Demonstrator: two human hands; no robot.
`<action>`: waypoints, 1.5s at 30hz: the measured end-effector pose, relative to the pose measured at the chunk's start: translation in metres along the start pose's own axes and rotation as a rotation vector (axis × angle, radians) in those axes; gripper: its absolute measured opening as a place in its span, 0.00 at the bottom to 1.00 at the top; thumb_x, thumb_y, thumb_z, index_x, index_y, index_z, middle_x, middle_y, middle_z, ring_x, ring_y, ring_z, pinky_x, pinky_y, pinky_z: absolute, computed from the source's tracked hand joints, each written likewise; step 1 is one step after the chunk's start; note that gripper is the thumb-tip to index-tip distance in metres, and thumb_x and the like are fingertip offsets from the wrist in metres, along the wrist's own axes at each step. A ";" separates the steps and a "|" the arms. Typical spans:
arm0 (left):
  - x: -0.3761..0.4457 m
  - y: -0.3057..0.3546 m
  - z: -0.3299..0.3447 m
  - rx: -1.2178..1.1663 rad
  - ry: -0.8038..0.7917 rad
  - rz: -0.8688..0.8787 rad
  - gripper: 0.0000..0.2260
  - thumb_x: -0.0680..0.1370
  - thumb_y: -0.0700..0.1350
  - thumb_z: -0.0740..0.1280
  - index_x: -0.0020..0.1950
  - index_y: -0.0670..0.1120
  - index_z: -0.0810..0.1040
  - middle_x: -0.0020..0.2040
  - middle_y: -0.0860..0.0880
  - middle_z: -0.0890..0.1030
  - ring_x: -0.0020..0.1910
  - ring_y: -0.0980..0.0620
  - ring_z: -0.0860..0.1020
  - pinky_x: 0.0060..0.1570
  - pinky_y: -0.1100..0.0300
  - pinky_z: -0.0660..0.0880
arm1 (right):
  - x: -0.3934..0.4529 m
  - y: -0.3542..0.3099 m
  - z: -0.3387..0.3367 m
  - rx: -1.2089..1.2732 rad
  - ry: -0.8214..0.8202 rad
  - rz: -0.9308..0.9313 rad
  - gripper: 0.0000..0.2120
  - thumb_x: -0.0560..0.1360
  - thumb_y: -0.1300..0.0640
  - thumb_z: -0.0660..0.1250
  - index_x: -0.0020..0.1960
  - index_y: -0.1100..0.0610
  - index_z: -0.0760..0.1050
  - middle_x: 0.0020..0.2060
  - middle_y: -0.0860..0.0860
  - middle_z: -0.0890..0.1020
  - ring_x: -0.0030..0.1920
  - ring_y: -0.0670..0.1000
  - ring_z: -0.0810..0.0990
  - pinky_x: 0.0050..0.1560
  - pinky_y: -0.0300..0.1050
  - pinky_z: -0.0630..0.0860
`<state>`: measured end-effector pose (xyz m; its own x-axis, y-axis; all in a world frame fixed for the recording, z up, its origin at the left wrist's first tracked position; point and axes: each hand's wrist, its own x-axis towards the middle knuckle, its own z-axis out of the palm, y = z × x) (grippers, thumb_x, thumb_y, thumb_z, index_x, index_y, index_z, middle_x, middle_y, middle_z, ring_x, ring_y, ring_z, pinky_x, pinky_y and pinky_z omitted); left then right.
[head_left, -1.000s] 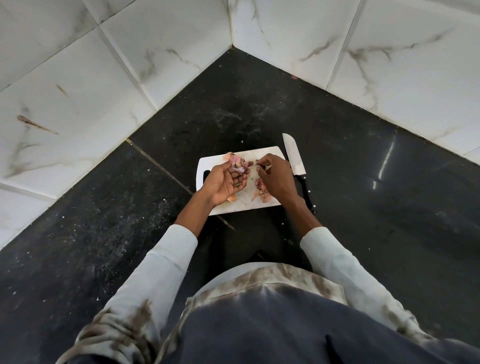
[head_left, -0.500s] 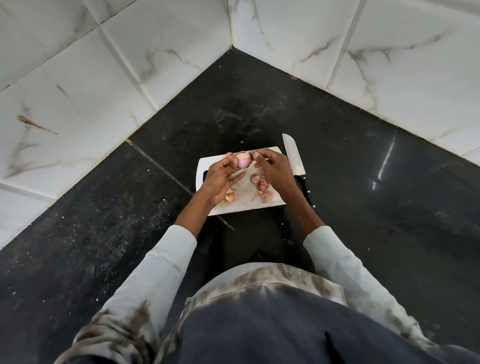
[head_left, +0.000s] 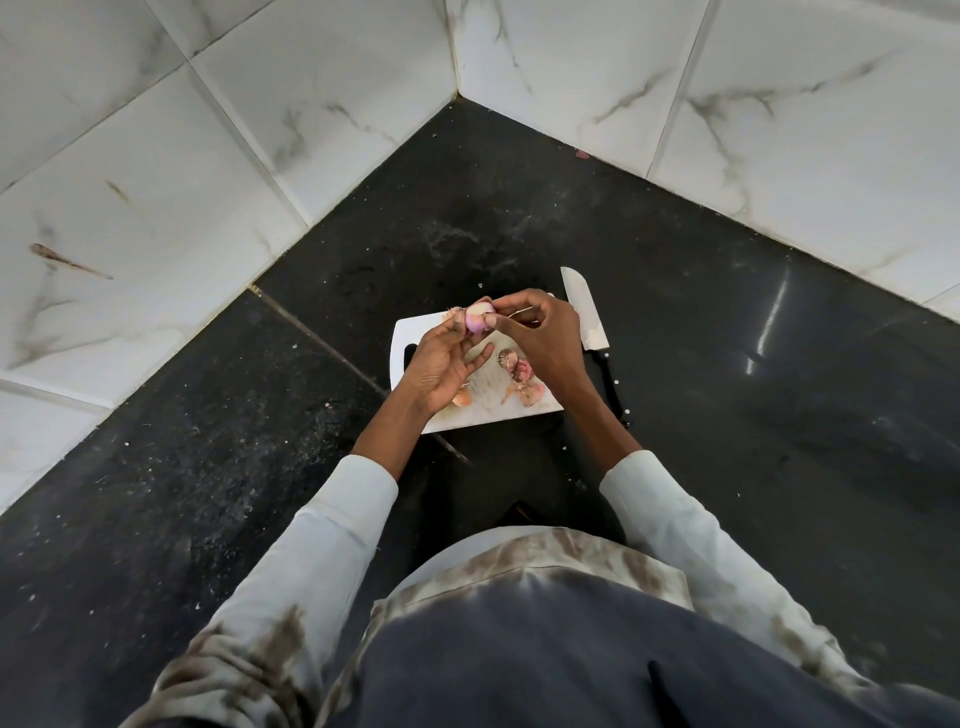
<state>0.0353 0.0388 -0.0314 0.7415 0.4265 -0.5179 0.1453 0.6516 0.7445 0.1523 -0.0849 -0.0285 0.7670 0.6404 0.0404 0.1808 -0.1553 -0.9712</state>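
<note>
A small pink-purple onion (head_left: 479, 317) is held above the far edge of a white cutting board (head_left: 493, 405). My left hand (head_left: 444, 361) holds it at the fingertips, palm turned up. My right hand (head_left: 540, 338) pinches the onion's right side with thumb and forefinger, and a thin strip of skin sticks out past the fingers. Peeled skins and onion scraps (head_left: 519, 376) lie on the board under my right hand. A few more bits (head_left: 461, 397) lie beneath my left wrist.
A knife (head_left: 587, 322) with a black handle lies along the board's right edge, blade pointing away. The board sits on a dusty black stone counter (head_left: 260, 467) in a corner of white marble-tiled walls (head_left: 208, 156).
Both hands have risen and moved toward the far edge of the board with the onion. The onion now shows more bare pink surface between the fingertips.
</note>
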 end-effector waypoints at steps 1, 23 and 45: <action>0.000 0.000 0.001 -0.002 -0.006 -0.001 0.18 0.88 0.43 0.59 0.78 0.40 0.73 0.63 0.47 0.83 0.61 0.53 0.82 0.74 0.47 0.72 | 0.000 0.000 0.000 0.002 0.006 -0.011 0.08 0.74 0.51 0.79 0.53 0.50 0.87 0.46 0.42 0.88 0.48 0.41 0.86 0.50 0.30 0.79; 0.003 0.004 -0.001 -0.043 -0.039 -0.012 0.20 0.87 0.53 0.62 0.75 0.44 0.76 0.62 0.47 0.85 0.66 0.52 0.82 0.72 0.51 0.75 | 0.001 -0.003 -0.002 0.063 0.000 -0.012 0.07 0.75 0.57 0.79 0.52 0.54 0.85 0.44 0.45 0.88 0.47 0.44 0.88 0.54 0.40 0.84; 0.002 0.004 -0.001 0.053 0.003 0.018 0.19 0.86 0.51 0.64 0.74 0.44 0.78 0.68 0.47 0.82 0.64 0.53 0.82 0.67 0.53 0.77 | 0.000 -0.007 0.003 -0.038 -0.051 -0.001 0.05 0.78 0.58 0.76 0.52 0.58 0.84 0.45 0.47 0.87 0.47 0.46 0.86 0.54 0.44 0.84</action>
<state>0.0369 0.0428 -0.0302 0.7421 0.4402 -0.5055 0.1664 0.6096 0.7750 0.1492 -0.0819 -0.0224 0.7346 0.6779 0.0279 0.2053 -0.1830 -0.9614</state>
